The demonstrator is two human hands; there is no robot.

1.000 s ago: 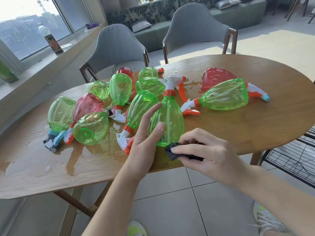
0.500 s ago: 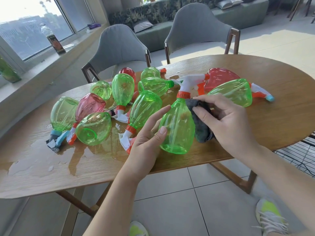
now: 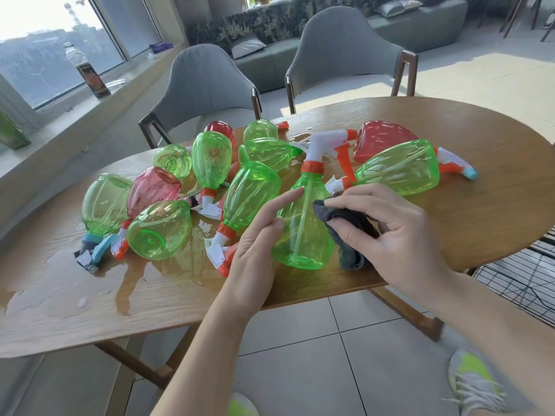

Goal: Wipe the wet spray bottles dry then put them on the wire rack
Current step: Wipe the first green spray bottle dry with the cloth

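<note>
Since half a second ago your right hand (image 3: 387, 235) has slid the dark cloth (image 3: 345, 232) from the neck of the upright green spray bottle (image 3: 303, 223) down to its lower right side.

Your right hand: fingers curled around the cloth, gripping it and pressing it against the bottle's right wall.

Your left hand (image 3: 258, 235): fingers straight, laid flat against the bottle's left wall, index fingertip touching the shoulder. It steadies the bottle and does not wrap it.

Bottle: stands upright at the near edge of the tabletop (image 3: 495, 205), between your two hands, white and orange trigger head on top pointing right.

Other spray bottles lie on their sides behind and to the left: mostly green, with a pink one (image 3: 153, 187) at left and a red one (image 3: 381, 139) at the far right. A large green one (image 3: 399, 168) lies just beyond your right hand.

Water pools (image 3: 150, 274) on the tabletop left of the held bottle.

Wire rack (image 3: 522, 280): low at the right edge, beside the tabletop, partly out of view.
</note>
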